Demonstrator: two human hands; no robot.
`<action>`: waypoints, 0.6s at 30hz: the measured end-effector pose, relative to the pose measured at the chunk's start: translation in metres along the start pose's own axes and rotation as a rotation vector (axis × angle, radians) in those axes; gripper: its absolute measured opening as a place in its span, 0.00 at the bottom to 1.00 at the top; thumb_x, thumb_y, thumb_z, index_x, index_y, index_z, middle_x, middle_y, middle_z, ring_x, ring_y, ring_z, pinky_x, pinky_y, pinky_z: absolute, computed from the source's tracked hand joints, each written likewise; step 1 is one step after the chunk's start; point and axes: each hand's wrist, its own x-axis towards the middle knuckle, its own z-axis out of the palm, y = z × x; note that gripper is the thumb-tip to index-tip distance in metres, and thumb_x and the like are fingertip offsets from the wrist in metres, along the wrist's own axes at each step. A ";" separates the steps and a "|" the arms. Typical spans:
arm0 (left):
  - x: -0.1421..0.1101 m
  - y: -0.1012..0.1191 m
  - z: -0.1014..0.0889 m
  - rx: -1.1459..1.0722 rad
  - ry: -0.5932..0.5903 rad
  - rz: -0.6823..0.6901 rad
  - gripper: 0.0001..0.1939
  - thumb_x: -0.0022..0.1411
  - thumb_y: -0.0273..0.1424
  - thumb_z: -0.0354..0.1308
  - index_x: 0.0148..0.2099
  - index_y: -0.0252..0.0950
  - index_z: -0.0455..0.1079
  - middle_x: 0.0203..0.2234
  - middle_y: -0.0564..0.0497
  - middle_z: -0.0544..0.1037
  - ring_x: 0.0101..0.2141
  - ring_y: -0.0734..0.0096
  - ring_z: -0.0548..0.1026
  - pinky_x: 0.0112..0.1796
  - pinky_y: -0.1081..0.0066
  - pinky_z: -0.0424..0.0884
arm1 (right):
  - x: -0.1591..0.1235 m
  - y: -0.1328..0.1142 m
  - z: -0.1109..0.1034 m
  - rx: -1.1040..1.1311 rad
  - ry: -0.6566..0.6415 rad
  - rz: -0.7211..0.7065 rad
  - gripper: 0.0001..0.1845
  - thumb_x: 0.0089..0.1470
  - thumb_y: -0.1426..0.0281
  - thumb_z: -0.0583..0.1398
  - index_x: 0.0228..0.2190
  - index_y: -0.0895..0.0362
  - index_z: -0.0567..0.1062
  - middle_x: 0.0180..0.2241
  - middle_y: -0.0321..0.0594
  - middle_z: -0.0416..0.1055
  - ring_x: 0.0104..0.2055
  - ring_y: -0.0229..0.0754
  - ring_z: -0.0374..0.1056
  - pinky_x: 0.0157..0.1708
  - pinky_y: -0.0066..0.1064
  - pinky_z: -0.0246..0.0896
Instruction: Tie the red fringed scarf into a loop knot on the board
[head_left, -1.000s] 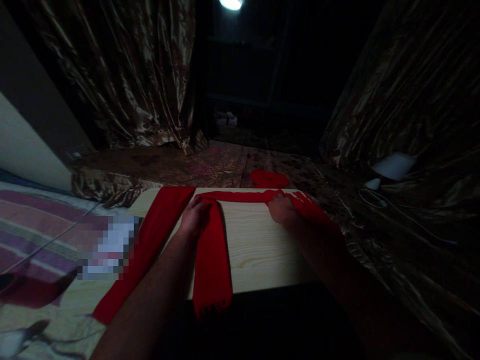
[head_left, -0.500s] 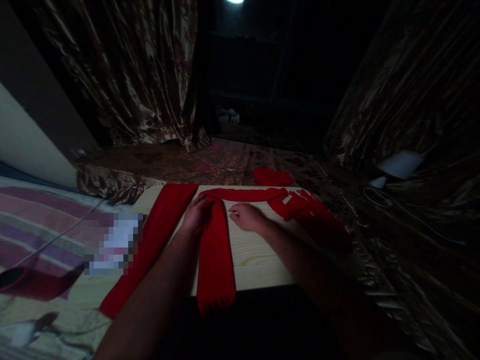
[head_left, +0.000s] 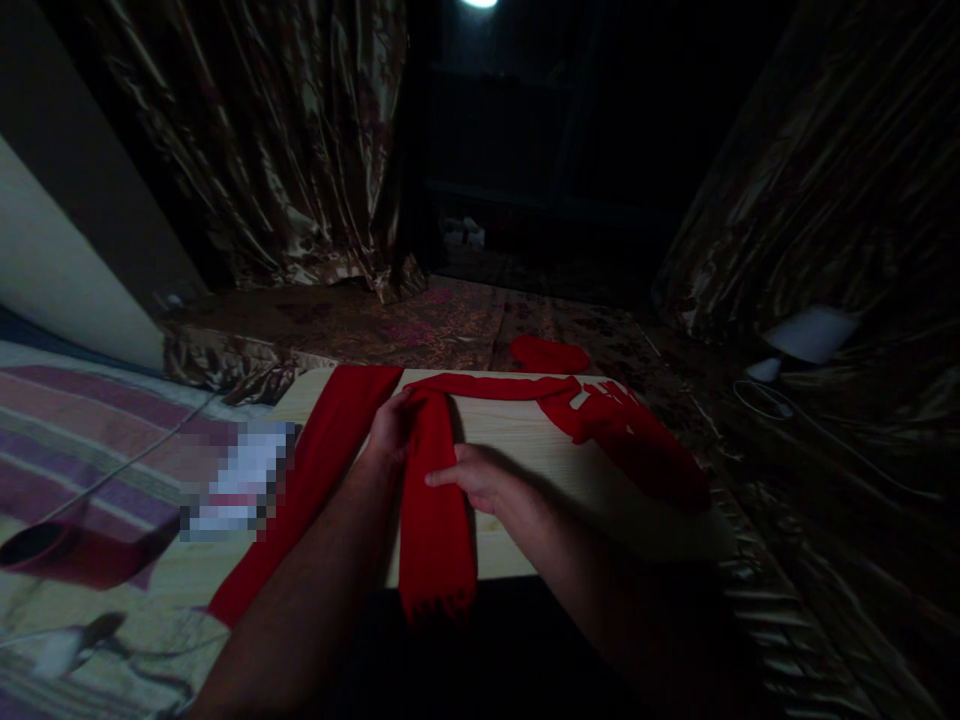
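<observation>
A red scarf (head_left: 438,530) with a fringed near end hangs over the front edge of the pale wooden board (head_left: 517,510). Its far end bends to the right in a narrow strip along the back. My left hand (head_left: 389,430) is closed on the scarf's left edge at that bend, its fingertips partly hidden. Across the middle of the scarf lies the stretched forefinger of my right hand (head_left: 480,480). The rest of that hand is at the scarf's right edge, with some fingers curled. Another flat red strip (head_left: 315,480) lies left of my left arm.
More red fabric (head_left: 637,450) lies bunched on the board's right side, and a red piece (head_left: 550,353) sits beyond its back edge. To the left are a blurred-out white item (head_left: 240,480) and a dark red cylinder (head_left: 75,555). A lamp (head_left: 810,332) with a cord stands at right.
My right hand has moved toward me from the far part of the board and onto the scarf, its forefinger now stretched out. My left hand stays at the bend. The view has shifted slightly.
</observation>
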 end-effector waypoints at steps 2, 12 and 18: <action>-0.001 0.001 0.000 -0.044 -0.003 -0.012 0.07 0.58 0.29 0.58 0.39 0.34 0.74 0.25 0.50 0.79 0.23 0.68 0.78 0.27 0.71 0.75 | -0.014 0.008 -0.001 0.009 0.001 0.034 0.26 0.30 0.74 0.72 0.36 0.57 0.73 0.32 0.37 0.78 0.36 0.46 0.76 0.43 0.42 0.70; 0.000 -0.006 0.006 -0.130 -0.054 0.059 0.07 0.59 0.25 0.54 0.38 0.32 0.73 0.30 0.46 0.81 0.31 0.66 0.80 0.39 0.67 0.78 | -0.073 -0.008 -0.059 0.081 -0.116 -0.009 0.27 0.36 0.68 0.73 0.40 0.59 0.75 0.36 0.41 0.79 0.38 0.45 0.76 0.48 0.40 0.67; 0.011 -0.010 -0.002 -0.101 -0.051 0.105 0.07 0.61 0.24 0.54 0.39 0.33 0.73 0.32 0.48 0.80 0.32 0.69 0.80 0.38 0.70 0.78 | -0.092 -0.037 -0.104 -0.229 -0.157 -0.029 0.26 0.42 0.63 0.70 0.44 0.59 0.76 0.38 0.43 0.79 0.40 0.48 0.76 0.46 0.40 0.68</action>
